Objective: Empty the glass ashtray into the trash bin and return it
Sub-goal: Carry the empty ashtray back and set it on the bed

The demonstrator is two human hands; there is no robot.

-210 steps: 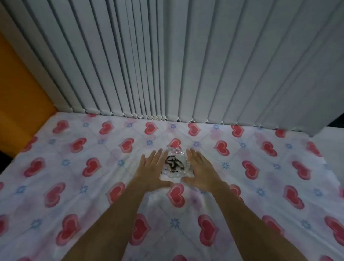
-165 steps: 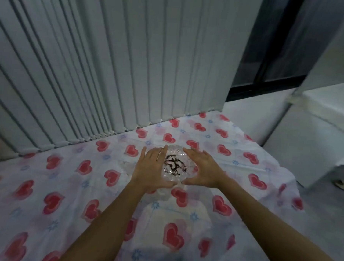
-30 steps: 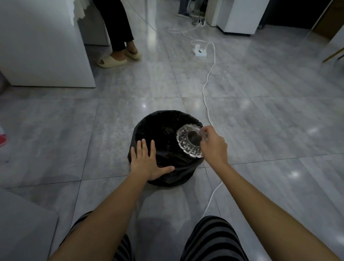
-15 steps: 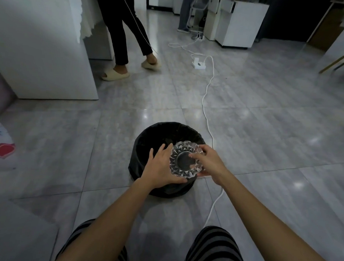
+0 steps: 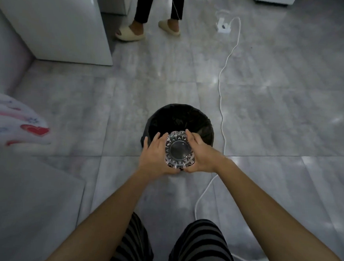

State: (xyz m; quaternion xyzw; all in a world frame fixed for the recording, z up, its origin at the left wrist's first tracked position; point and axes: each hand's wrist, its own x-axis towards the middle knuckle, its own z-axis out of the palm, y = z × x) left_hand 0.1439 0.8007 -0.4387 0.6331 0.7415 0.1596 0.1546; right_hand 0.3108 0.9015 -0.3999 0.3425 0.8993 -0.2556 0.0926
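Observation:
I hold the cut-glass ashtray [image 5: 179, 150] level between both hands, its bowl facing up and showing no ash. My left hand [image 5: 155, 156] cups its left side and my right hand [image 5: 201, 154] cups its right side. It hangs above the near rim of the round trash bin [image 5: 179, 118], which stands on the grey tiled floor and is lined with a black bag. The bin's near edge is hidden behind my hands.
A white cable [image 5: 221, 105] runs past the bin's right side to a power strip [image 5: 223, 26]. Another person's legs in sandals [image 5: 130, 32] stand beyond, beside a white cabinet [image 5: 59, 24]. The heart-print cloth [image 5: 19, 123] hangs at the left. My striped trousers [image 5: 174, 247] show below.
The ashtray went from tilted over the bin in my right hand to level in both hands. My left hand left the bin's rim, and my view rose above the bin.

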